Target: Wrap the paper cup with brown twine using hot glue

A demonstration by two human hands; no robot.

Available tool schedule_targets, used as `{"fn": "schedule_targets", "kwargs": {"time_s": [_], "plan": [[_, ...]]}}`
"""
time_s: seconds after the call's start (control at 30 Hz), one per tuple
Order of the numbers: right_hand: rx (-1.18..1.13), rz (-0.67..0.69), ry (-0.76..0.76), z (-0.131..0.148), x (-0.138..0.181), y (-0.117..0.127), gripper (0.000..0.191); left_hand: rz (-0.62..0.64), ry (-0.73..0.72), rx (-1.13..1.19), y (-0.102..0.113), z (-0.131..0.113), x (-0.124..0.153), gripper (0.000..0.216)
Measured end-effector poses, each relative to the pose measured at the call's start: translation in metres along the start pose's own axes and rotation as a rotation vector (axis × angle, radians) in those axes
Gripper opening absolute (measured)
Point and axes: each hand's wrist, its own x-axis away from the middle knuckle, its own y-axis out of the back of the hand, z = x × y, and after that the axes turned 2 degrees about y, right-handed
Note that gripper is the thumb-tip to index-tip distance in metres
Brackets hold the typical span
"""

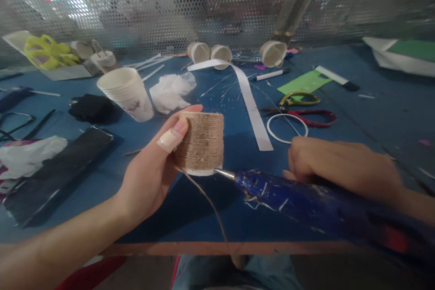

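Centrally in the frame, held up a twine-wrapped cup [201,141] in the left hand [149,176], thumb with a plaster pressed on its near side, fingers curled behind it. Showed a bare white rim at the cup's lower edge, with a loose strand of twine [210,206] hanging from there toward the bottom of the frame. Gripped a blue glue gun [292,197] in the right hand [336,163] at lower right, fingers closed over its body, metal nozzle touching the cup's bare rim. Hovered above a blue table [204,217] spattered with clutter. Stood a stack of white paper cups [127,93] left of centre, crumpled white plastic [171,90] just beside it. Lay a long white strip [249,104] down the middle, a white ring [287,128] and red-handled scissors [311,118] to its right, a green sheet [302,84] above those. Sat yellow scissors [47,52] at upper left, a dark phone [61,167] at lower left.
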Motion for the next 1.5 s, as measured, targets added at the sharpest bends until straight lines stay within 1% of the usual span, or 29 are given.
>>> {"fn": "schedule_targets", "kwargs": {"time_s": [0.13, 0.27, 0.4, 0.53, 0.7, 0.87, 1.0, 1.27, 1.33, 1.43, 1.5], "plan": [[0.037, 0.022, -0.016, 0.000, 0.000, 0.002, 0.027, -0.011, 0.021, 0.002, -0.002, -0.001, -0.001, 0.026], [0.054, 0.034, -0.028, 0.001, -0.001, 0.003, 0.027, -0.108, 0.050, 0.066, -0.009, -0.005, -0.002, 0.027], [0.035, 0.013, -0.032, 0.002, -0.001, 0.003, 0.027, -0.159, 0.081, 0.085, -0.014, -0.009, 0.000, 0.030], [0.015, 0.010, -0.026, 0.001, 0.000, 0.002, 0.028, -0.188, 0.079, 0.089, -0.016, -0.010, 0.000, 0.034], [0.005, 0.026, -0.030, 0.001, 0.002, 0.002, 0.028, -0.120, 0.053, 0.074, -0.011, -0.007, -0.001, 0.033], [0.009, 0.021, -0.042, 0.003, 0.000, 0.004, 0.028, -0.082, 0.052, 0.052, -0.007, -0.004, -0.003, 0.027], [0.006, 0.025, -0.042, 0.003, -0.001, 0.005, 0.028, -0.016, 0.024, 0.035, -0.005, -0.003, -0.003, 0.025], [0.022, 0.047, -0.019, 0.000, 0.001, 0.007, 0.028, -0.004, 0.062, 0.034, -0.005, -0.003, 0.000, 0.020], [0.032, 0.055, 0.008, -0.003, 0.000, 0.010, 0.028, -0.006, 0.052, 0.045, -0.004, -0.003, -0.001, 0.020], [0.018, 0.111, 0.094, -0.006, -0.001, 0.012, 0.026, 0.009, 0.024, 0.026, -0.002, -0.003, -0.002, 0.023], [0.030, 0.105, 0.078, -0.006, -0.001, 0.011, 0.027, 0.006, 0.018, 0.014, -0.003, -0.003, -0.002, 0.024]]}}
